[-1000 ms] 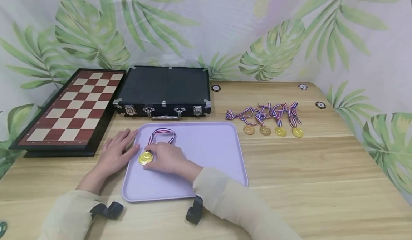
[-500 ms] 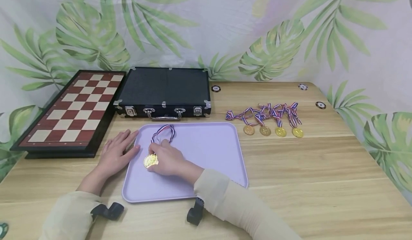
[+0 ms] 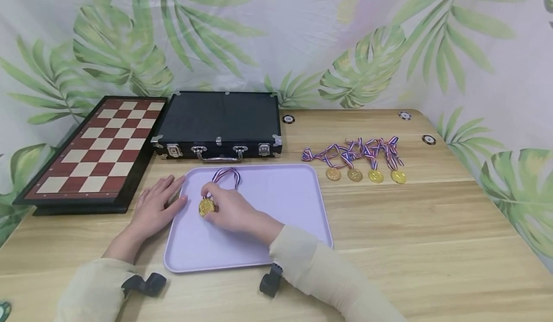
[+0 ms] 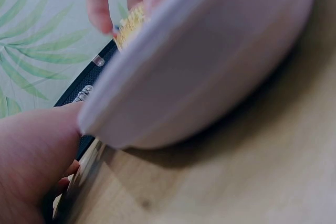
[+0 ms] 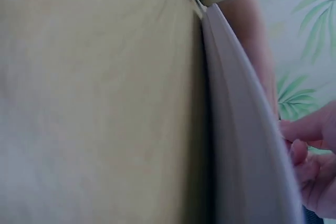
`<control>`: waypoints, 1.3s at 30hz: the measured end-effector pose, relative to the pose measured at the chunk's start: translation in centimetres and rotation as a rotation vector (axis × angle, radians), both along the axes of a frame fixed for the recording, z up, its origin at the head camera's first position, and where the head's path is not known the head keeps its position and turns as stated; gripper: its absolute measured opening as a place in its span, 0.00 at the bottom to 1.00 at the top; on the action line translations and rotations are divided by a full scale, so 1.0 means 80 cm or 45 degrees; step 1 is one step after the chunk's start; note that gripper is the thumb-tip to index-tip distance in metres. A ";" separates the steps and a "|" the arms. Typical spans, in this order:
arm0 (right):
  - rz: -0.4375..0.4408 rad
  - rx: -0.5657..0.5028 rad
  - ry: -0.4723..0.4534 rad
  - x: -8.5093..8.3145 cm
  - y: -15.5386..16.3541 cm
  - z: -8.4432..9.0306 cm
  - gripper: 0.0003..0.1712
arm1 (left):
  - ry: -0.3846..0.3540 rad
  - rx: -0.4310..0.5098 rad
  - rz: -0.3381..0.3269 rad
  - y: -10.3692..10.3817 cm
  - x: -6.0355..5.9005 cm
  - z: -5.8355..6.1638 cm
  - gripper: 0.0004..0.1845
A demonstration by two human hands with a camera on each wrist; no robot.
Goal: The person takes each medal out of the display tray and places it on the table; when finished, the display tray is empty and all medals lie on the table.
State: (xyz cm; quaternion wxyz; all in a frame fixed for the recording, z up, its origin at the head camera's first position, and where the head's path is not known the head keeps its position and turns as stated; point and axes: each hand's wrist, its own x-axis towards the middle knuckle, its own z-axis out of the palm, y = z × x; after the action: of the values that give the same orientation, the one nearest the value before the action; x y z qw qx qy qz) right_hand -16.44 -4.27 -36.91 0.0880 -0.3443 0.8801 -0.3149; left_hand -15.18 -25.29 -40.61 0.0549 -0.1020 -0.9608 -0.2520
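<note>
My right hand (image 3: 231,209) pinches a gold medal (image 3: 206,208) between thumb and fingers, over the left part of a lilac tray (image 3: 281,207). The medal's striped ribbon (image 3: 226,170) loops away behind the hand toward the tray's far rim. Fingers spread, my left hand (image 3: 157,207) rests on the table with its thumb at the tray's left rim. In the left wrist view the tray's wall (image 4: 210,77) fills the middle, and a bit of the gold medal (image 4: 129,27) shows past it. The right wrist view has the right hand (image 5: 315,156) partly hidden behind the tray's edge.
Several medals with tangled ribbons (image 3: 354,151) lie right of the tray. Behind it stands a black case (image 3: 224,118) with a metal handle. A chessboard (image 3: 97,149) sits at the left. Poker chips (image 3: 288,119) lie near the table's back edge, with another (image 3: 4,310) at the front left.
The right hand has shifted the gold medal a little to the right across the tray, and its ribbon has moved along. The left hand has stayed in place.
</note>
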 end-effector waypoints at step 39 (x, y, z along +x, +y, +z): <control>0.017 -1.441 -0.185 0.018 0.419 0.162 0.26 | -0.003 0.016 -0.026 -0.002 0.000 0.001 0.30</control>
State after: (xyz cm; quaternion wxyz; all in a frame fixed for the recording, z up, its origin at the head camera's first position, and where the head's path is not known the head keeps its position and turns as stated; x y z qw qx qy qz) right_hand -15.03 29.27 -23.97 -0.0478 -0.3209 0.5636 -0.7597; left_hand -15.14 -25.41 -40.56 0.0516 -0.1113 -0.9581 -0.2588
